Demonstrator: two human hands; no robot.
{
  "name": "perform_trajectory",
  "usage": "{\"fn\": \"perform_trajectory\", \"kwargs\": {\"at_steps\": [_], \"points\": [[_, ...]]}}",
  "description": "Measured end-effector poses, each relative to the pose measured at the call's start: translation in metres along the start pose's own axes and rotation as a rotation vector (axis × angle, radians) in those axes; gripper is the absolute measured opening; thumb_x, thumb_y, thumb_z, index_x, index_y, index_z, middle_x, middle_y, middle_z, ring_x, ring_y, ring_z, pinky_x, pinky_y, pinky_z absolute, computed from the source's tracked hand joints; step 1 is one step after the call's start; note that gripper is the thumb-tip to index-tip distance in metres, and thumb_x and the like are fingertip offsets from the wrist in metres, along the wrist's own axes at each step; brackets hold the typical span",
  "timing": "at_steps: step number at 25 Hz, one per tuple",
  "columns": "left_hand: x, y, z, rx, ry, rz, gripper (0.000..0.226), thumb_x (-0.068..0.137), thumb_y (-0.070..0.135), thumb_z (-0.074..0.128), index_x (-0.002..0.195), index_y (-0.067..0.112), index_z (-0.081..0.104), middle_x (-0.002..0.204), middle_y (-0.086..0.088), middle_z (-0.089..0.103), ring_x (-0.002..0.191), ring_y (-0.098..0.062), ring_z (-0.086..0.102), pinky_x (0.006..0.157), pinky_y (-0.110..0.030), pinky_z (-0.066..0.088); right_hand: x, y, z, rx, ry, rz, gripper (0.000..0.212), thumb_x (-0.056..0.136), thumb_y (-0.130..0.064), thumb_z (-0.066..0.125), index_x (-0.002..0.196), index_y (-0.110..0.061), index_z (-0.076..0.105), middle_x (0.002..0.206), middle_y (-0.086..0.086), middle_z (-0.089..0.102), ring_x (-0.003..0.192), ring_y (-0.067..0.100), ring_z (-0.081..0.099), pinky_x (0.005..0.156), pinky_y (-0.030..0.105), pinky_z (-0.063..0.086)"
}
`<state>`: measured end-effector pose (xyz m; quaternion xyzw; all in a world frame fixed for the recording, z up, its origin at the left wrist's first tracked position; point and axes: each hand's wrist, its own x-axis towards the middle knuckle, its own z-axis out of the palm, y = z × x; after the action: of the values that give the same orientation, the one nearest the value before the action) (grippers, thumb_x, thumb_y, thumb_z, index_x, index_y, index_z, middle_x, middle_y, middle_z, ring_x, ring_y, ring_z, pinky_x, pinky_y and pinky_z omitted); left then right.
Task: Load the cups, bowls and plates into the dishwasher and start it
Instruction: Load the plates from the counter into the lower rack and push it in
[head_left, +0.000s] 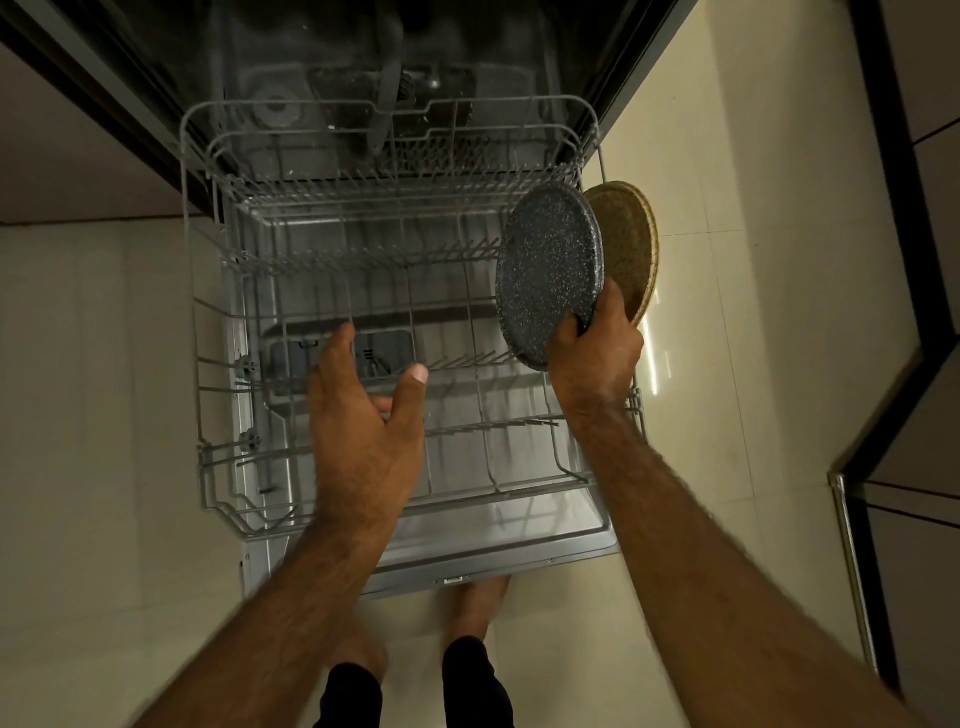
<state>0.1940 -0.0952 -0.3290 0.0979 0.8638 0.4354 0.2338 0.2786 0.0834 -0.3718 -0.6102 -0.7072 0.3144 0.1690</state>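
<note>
Floor: pale cream glossy tiles (93, 364) on both sides of the open dishwasher (322, 135), with a light glare at 3 o'clock
Room: dark-framed cabinet fronts (904, 218) along the 3 o'clock side, a chrome bar handle (852, 561) at 4 o'clock; bare feet (478, 603) at 6 o'clock
Door: brushed-metal door (519, 551) folded down flat, a grey detergent compartment (291, 358) showing through the wires
Rack: grey coated-wire rack (208, 457) pulled out over the door, rows of thin upright tines
Plates: round, flat dark grey plate (545, 270) with white speckles, tilted on edge at the rack's 2 o'clock corner; tan speckled plates (631, 249) stacked right behind it
Right hand: right hand (597, 358) grasps the stack's lower rim, thumb on the grey face
Left hand: left hand (358, 431) hovers over the rack's middle, palm inward, fingers loosely spread, holding nothing
</note>
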Motion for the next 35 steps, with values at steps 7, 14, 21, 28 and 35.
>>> {"fn": "perform_trajectory", "kwargs": {"at_steps": [7,14,21,28,35], "points": [[0.0,0.003,-0.005,0.067,0.0,0.04,0.074,0.095,0.039,0.067,0.156,0.018,0.032,0.152,-0.007,0.042,0.097,0.005,0.061,0.077,-0.006,0.048,-0.014,0.0,-0.003,-0.002,0.022,-0.099,0.07,0.094,-0.016,0.067,0.154,-0.011,0.032,0.149,0.006,0.048,0.136,0.021,0.048,0.112,0.031,0.039],[0.015,0.028,-0.038,0.414,-0.143,0.245,0.092,0.095,0.058,0.052,0.162,0.016,0.005,0.17,-0.009,0.009,0.157,-0.025,0.008,0.126,-0.047,0.016,-0.035,-0.039,-0.03,-0.159,-0.038,-0.361,0.074,0.094,-0.02,0.067,0.156,-0.017,0.028,0.166,0.004,0.016,0.146,0.027,0.033,0.106,0.037,0.038],[0.011,0.139,-0.119,0.593,-0.024,0.493,0.082,0.103,0.058,0.037,0.163,0.016,0.001,0.171,-0.004,-0.005,0.158,-0.022,-0.007,0.128,-0.046,0.006,-0.059,-0.167,-0.112,-0.102,-0.048,-0.617,0.064,0.094,-0.019,0.066,0.151,-0.009,0.039,0.16,0.01,0.035,0.15,0.025,0.028,0.116,0.048,0.038],[-0.027,0.274,-0.256,0.649,0.196,0.568,0.073,0.108,0.054,0.03,0.163,0.017,-0.001,0.171,-0.002,-0.008,0.157,-0.018,-0.013,0.128,-0.043,0.002,-0.115,-0.334,-0.217,0.003,-0.039,-0.887,0.059,0.094,-0.016,0.066,0.148,-0.006,0.044,0.158,0.012,0.039,0.15,0.026,0.03,0.115,0.049,0.038],[-0.099,0.345,-0.377,0.686,0.302,0.545,0.069,0.109,0.049,0.02,0.162,0.014,-0.008,0.17,-0.005,-0.014,0.156,-0.019,-0.016,0.128,-0.041,-0.002,-0.188,-0.453,-0.299,0.048,-0.124,-1.086,0.063,0.094,-0.02,0.065,0.15,-0.01,0.038,0.158,0.012,0.037,0.149,0.026,0.027,0.119,0.051,0.033]]}}
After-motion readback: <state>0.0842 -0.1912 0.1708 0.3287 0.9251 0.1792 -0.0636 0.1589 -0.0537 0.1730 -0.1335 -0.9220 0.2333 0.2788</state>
